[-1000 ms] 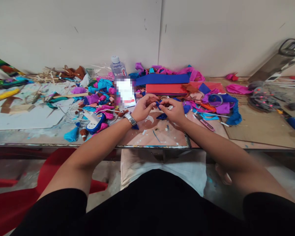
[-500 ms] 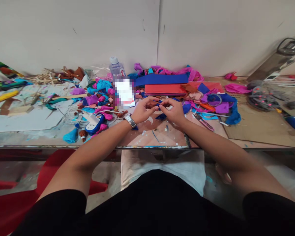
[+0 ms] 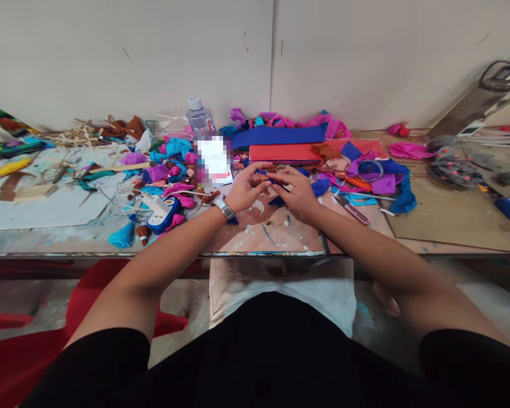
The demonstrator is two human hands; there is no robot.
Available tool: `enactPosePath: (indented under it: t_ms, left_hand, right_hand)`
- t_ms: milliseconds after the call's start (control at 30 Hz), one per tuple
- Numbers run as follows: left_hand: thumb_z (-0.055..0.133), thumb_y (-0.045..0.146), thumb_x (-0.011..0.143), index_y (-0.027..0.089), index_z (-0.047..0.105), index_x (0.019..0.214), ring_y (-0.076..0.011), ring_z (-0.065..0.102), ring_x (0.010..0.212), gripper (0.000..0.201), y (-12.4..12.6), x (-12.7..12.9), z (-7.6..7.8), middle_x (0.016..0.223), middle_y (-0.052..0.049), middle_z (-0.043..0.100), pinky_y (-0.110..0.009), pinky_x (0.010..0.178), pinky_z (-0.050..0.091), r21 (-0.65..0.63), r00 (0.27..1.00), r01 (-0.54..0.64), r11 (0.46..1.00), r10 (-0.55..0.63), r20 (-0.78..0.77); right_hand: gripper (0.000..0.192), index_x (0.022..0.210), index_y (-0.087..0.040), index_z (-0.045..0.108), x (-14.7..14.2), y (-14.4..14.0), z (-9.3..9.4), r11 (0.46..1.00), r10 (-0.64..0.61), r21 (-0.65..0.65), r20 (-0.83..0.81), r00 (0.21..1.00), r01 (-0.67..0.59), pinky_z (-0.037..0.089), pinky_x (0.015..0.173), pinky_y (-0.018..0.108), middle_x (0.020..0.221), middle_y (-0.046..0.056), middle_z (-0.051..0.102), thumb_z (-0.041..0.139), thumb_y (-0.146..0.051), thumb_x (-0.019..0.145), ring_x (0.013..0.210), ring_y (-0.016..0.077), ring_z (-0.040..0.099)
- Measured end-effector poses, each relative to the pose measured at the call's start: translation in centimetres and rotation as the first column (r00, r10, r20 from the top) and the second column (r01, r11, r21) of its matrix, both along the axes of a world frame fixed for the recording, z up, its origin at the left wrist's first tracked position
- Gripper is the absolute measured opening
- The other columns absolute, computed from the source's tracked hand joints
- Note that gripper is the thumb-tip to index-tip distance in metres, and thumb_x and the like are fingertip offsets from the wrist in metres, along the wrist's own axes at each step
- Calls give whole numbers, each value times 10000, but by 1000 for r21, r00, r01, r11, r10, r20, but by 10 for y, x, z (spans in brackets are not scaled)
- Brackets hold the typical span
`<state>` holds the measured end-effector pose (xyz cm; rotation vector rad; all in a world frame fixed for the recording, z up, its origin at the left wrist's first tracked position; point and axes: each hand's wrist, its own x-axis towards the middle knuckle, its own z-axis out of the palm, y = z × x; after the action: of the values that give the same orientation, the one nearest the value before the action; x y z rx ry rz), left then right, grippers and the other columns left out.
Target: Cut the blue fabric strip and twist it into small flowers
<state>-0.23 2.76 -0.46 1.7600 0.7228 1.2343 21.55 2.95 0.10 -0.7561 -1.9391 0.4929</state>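
Observation:
My left hand (image 3: 245,194) and my right hand (image 3: 296,191) meet fingertip to fingertip over the middle of the worktable (image 3: 446,218). Between them they pinch a small piece of dark blue crepe paper (image 3: 277,199), mostly hidden by the fingers. A metal watch (image 3: 224,207) sits on my left wrist. Just beyond the hands lie a folded red paper sheet (image 3: 280,153) and a folded blue paper sheet (image 3: 278,136).
Crumpled pink, purple and cyan paper scraps (image 3: 170,170) litter the left. A water bottle (image 3: 199,116) stands at the back, a white and blue glue gun (image 3: 161,207) lies left, a tape ring (image 3: 369,170) and a cutter (image 3: 352,211) right. A red chair (image 3: 34,340) is below left.
My fingers have shifted slightly on the blue paper, the right hand closing in over it. Both arms stay where they were.

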Motion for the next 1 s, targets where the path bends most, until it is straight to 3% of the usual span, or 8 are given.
enactPosePath:
  t_ms: [367, 700, 867, 1000]
  left_hand:
    - [857, 560, 911, 223, 585, 1412, -183, 787, 763, 662, 1, 0, 3, 1007, -78, 823, -323, 744, 656, -6, 1000, -2, 1000, 2, -12]
    - [885, 565, 886, 207, 616, 1343, -165, 786, 755, 639, -2, 0, 8, 1017, -78, 821, -293, 711, 639, -88, 999, 44, 995, -42, 22]
    - [843, 559, 906, 178, 689, 1063, -120, 719, 639, 440, 3, -7, 11, 947, -45, 767, -256, 598, 578, -104, 997, -80, 991, 78, -20]
    - [907, 547, 828, 164, 710, 973, -128, 711, 656, 454, 2, -5, 12, 892, -40, 753, -260, 612, 566, -67, 989, -135, 989, 129, -75]
  right_hand:
    - [287, 1146, -260, 827, 0, -4, 6, 1000, 14, 17, -9, 1000, -14, 560, 870, 426, 1053, 90, 716, 720, -491, 1011, 968, 264, 673]
    - [309, 1009, -254, 707, -2, -2, 5, 999, 42, -3, -29, 999, -42, 528, 804, 400, 1023, 73, 690, 725, -561, 986, 947, 254, 642]
    - [387, 1024, -252, 690, -3, 3, -1, 997, -7, -83, -118, 993, -3, 540, 796, 384, 1068, 70, 708, 753, -625, 944, 909, 230, 651]
    - [457, 1025, -250, 687, -5, 3, -3, 991, -42, -136, -173, 984, 18, 552, 797, 375, 1059, 57, 717, 771, -683, 906, 897, 219, 662]
